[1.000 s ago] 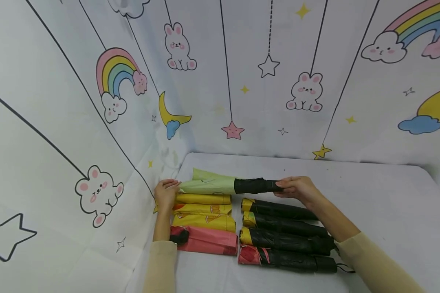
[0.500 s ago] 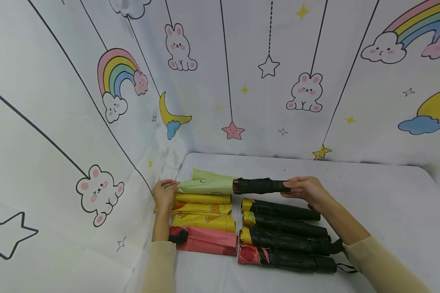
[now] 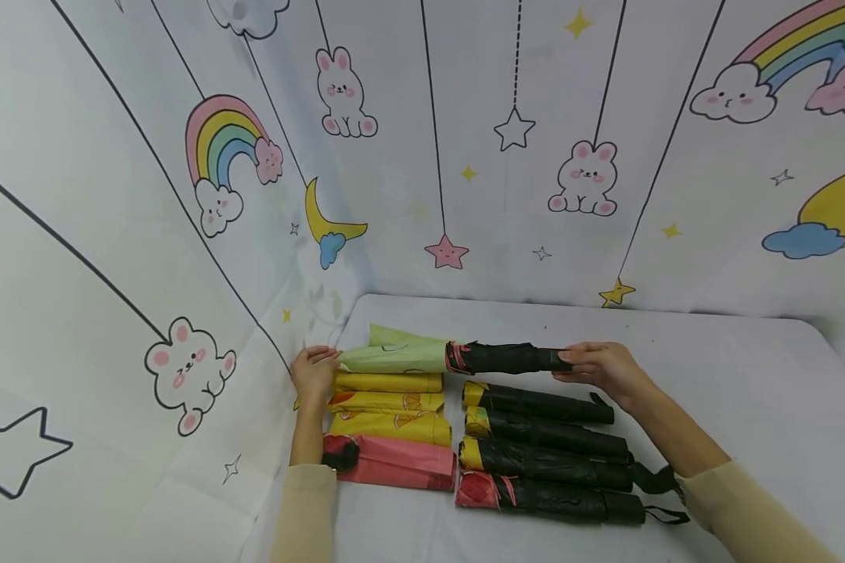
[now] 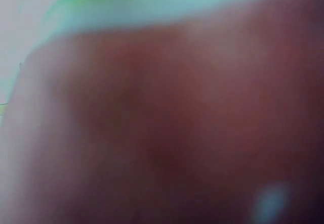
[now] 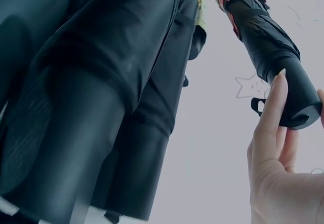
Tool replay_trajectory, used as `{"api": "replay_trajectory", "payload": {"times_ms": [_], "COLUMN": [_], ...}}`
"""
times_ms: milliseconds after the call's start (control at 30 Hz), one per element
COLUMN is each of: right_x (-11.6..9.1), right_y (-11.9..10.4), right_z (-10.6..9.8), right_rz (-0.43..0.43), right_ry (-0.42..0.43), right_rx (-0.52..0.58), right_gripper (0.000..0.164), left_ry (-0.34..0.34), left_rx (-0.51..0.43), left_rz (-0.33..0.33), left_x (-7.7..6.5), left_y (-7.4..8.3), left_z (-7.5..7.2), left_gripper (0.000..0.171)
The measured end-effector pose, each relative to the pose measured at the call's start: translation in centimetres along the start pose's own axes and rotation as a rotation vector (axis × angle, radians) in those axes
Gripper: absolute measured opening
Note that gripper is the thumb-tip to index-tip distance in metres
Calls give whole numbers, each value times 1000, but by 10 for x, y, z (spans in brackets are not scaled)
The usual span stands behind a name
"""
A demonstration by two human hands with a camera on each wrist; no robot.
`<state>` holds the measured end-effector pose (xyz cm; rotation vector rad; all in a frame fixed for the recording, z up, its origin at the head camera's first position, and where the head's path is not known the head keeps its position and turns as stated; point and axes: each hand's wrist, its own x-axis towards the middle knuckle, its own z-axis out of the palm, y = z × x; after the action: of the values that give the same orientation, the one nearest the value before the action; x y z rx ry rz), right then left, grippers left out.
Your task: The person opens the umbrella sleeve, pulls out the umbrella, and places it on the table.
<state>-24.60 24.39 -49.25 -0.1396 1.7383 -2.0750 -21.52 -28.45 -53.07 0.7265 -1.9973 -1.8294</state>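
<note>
In the head view my right hand grips the handle end of a folded black umbrella. Pink-red trim shows at the umbrella's other end, where it meets a light green umbrella sleeve. My left hand holds the sleeve's far left end. From the right wrist, the thumb and fingers close round the black handle, with a small loop beside it. The left wrist view is mostly blurred skin, with a pale green-edged strip above.
Several folded black umbrellas lie in a row at the right, nearer the body. Yellow sleeves and a red sleeve lie left of them. More pale green fabric shows behind the held sleeve. A patterned wall cloth borders the table.
My right hand has moved right, drawing the black umbrella further out of the green sleeve, so its pink-red trim now shows. My left hand stays at the sleeve's end, shifting slightly left.
</note>
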Motion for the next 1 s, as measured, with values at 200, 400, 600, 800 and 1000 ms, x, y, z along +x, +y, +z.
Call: {"api": "replay_trajectory", "payload": {"times_ms": [200,400,600,800,1000], "right_x": [-7,-13,-18,-22,-23], "right_y": [1,4,9,15,20], "right_z": [-12,-26,-40,-55,-66], "right_rz": [-7,-17,-17,2,34], "right_ry": [-2,-13,-14,0,10], "right_rx": [-11,-37,-80,-98,-111], "right_gripper": [10,12,14,15,16], "left_ry": [5,18,25,28,28], "left_rx": [2,3,12,35,77], "left_rz": [4,25,39,45,48], "left_x": [-1,-1,-3,-3,-3], "left_y": [0,1,3,4,6], "left_z": [-2,-3,-4,-4,-2], "left_gripper": [38,37,35,35,31]}}
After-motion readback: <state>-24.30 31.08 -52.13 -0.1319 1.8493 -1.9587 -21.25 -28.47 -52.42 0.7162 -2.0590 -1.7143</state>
